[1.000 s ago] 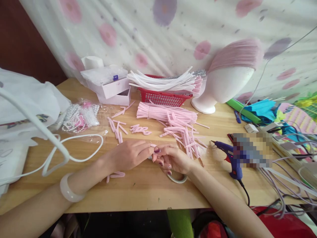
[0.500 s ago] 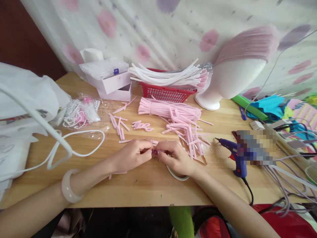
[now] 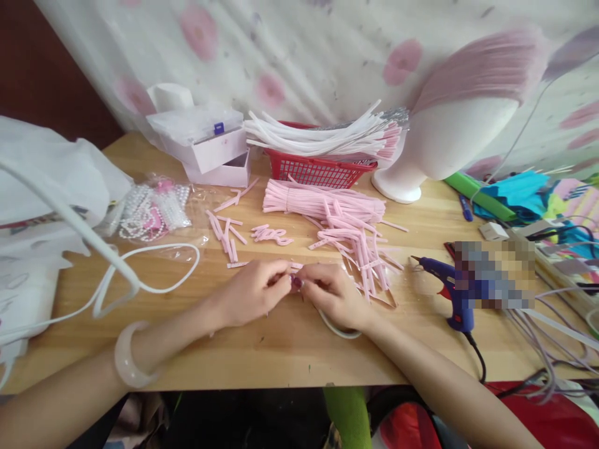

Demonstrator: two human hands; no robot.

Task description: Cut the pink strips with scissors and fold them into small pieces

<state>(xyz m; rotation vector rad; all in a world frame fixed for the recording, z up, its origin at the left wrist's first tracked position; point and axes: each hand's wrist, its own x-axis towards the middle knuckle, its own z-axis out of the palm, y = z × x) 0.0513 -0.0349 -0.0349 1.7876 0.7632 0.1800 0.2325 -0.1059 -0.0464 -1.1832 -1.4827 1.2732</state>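
Observation:
My left hand and my right hand meet fingertip to fingertip above the wooden table. Both are closed in a pinch, and the fingers hide whatever is between them. Behind the left hand lies a pale strip with printed marks, partly covered. A white ring shows from beneath the right hand. Just beyond the hands is a looped pink pipe cleaner shape, with short pink pipe cleaner pieces to its left. Bent pink pipe cleaners are heaped beyond the right hand.
Farther back lie a pink pipe cleaner bundle and a red basket of white stems. A foam head stands behind. To the right is a blue glue gun with cables; bagged pearl beads and a white cable are left.
The view has shifted slightly. My hands stay pinched together, with the left one turned a little and lower over the table, covering most of a pink piece that showed below it.

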